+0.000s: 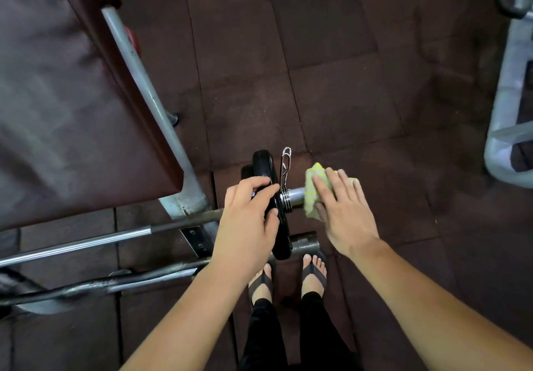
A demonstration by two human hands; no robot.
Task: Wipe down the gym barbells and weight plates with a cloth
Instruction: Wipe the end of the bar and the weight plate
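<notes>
A barbell [86,241] runs from the lower left to the middle of the view, its chrome sleeve end [297,194] pointing right. A black weight plate [264,166] sits on the sleeve, held by a silver spring collar [285,168]. My left hand [248,220] grips the plate's rim from the near side. My right hand [343,212] presses a yellow-green cloth [315,186] around the tip of the sleeve, to the right of the collar.
A maroon padded bench [57,111] on a grey metal frame [150,94] fills the left. A second bar [115,281] lies lower on the rack. Another grey machine frame [507,111] stands at the right edge. My feet in sandals [288,278] stand on dark rubber floor tiles [331,82].
</notes>
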